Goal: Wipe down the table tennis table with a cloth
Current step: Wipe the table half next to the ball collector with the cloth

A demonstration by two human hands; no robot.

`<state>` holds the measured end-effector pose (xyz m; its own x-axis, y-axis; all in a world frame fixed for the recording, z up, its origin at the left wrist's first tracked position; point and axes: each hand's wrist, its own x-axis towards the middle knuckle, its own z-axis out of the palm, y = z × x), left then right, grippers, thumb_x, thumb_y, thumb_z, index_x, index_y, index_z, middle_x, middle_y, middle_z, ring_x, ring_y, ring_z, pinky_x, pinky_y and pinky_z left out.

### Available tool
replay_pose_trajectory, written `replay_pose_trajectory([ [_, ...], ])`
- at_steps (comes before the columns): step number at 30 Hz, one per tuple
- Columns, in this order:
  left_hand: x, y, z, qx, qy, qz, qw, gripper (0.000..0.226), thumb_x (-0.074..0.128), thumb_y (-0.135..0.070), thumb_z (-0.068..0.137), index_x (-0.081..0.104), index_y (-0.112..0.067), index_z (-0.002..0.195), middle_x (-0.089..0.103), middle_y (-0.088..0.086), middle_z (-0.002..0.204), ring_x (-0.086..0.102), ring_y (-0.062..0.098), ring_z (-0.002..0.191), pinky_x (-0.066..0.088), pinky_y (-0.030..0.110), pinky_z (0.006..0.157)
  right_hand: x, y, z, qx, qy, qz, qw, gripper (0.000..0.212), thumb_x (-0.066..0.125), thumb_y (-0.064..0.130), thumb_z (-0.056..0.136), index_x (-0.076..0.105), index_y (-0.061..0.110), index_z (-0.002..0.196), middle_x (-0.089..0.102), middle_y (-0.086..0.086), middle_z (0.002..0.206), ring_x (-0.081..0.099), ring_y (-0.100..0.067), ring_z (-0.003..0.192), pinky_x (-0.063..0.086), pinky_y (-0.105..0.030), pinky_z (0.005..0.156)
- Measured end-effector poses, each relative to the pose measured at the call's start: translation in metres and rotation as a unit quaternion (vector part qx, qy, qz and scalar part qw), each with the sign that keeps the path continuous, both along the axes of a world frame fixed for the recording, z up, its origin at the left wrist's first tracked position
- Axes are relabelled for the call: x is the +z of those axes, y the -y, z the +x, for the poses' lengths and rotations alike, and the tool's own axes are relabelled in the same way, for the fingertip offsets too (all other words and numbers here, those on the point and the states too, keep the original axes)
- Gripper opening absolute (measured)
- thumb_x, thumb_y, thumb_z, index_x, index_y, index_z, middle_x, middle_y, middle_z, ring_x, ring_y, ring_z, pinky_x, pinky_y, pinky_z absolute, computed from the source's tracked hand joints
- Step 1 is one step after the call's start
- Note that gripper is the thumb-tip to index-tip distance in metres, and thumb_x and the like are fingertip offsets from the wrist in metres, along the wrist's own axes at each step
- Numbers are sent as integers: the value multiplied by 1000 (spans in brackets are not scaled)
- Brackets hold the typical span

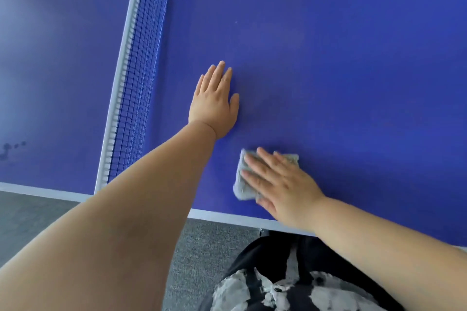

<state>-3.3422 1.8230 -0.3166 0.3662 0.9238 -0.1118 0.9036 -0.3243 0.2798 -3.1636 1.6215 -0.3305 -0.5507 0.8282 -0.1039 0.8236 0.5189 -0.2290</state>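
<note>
Table (pixel 341 58): blue top, fills most of the view, with a pale line (pixel 227 217) along its near edge. Net (pixel 137 83): dark blue mesh with a white band (pixel 121 76) on top, runs from the near edge away across the table at the left and splits it in two halves; both hands are on the half right of it. Cloth (pixel 242 184): grey, folded to a small pad, lies flat on the blue top close to the near edge, right of the net and apart from it. Right hand (pixel 280 184): palm down on the cloth, fingers straight and slightly spread, pressing it to the table; no finger curls round it, and the cloth shows past the fingertips at the left and far sides. Left hand (pixel 214 103): laid flat on the bare top, fingers straight and close together, thumb out to the right, holding nothing; it lies farther in than the cloth and nearer the net, touching neither. Both forearms are bare. Marks (pixel 12 150): a few dark spots on the half left of the net, blurred. Floor (pixel 38 214): grey carpet, below the near edge. Garment (pixel 278 288): black with a grey pattern, at the lower edge of the view, under the right forearm.
</note>
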Motion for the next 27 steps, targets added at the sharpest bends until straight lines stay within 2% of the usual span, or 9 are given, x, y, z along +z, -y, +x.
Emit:
replay_pose_trajectory([
  [3,-11,-8,8,-14,-28,-2,1000,66,38,-40,106,22,-13,164,11,4,173,6,24,160,2,39,130,-1,-6,21,-12,9,-5,1000,66,50,46,99,36,21,159,19,-7,170,17,-33,157,23,-52,125],
  [8,-21,-6,9,25,-33,17,999,71,31,-46,100,23,-16,163,13,0,173,6,21,160,3,40,130,-2,-138,60,-299,50,-2,953,71,43,43,104,19,11,163,7,-16,171,8,-42,156,12,-56,125],
  [10,-21,-7,8,25,-32,17,999,71,31,-46,99,24,-16,163,14,-1,173,7,20,160,4,40,130,3,-174,63,-351,48,-27,935,70,36,46,105,15,13,163,3,-15,171,3,-42,156,8,-56,126],
  [12,-20,-8,9,25,-29,12,999,71,33,-44,99,24,-16,164,14,-1,173,7,20,160,4,39,130,1,-168,51,-282,45,-10,958,68,38,47,106,18,18,163,5,-12,172,4,-40,156,8,-54,126],
  [14,-19,-8,8,26,-25,9,999,72,32,-44,98,23,-16,164,14,-1,173,7,20,160,3,39,130,1,-123,35,-118,34,11,992,67,41,50,104,25,23,163,10,-8,172,9,-36,157,12,-53,127],
  [17,-19,-9,8,27,-21,11,999,73,27,-46,97,23,-17,164,14,-1,173,7,20,160,3,38,130,1,-63,36,40,19,-15,999,64,40,52,105,29,26,162,9,-3,172,8,-31,158,16,-52,127],
  [20,-21,-11,8,22,-20,12,999,73,27,-46,97,24,-16,164,14,-1,173,8,20,160,4,39,130,1,-104,63,-32,42,-11,999,66,33,52,105,26,23,163,9,-3,172,8,-31,158,16,-53,127],
  [24,-24,-10,6,21,-21,27,999,71,30,-43,99,24,-16,164,16,-1,172,10,21,160,4,39,130,7,-218,88,-297,56,-36,953,68,28,50,105,17,17,164,3,-8,172,2,-37,157,9,-54,127],
  [27,-25,-11,6,22,-16,33,999,70,31,-42,99,26,-16,163,17,0,172,11,21,159,5,39,130,7,-248,73,-278,38,-35,959,66,22,51,105,19,21,163,4,-8,172,4,-38,156,8,-54,126],
])
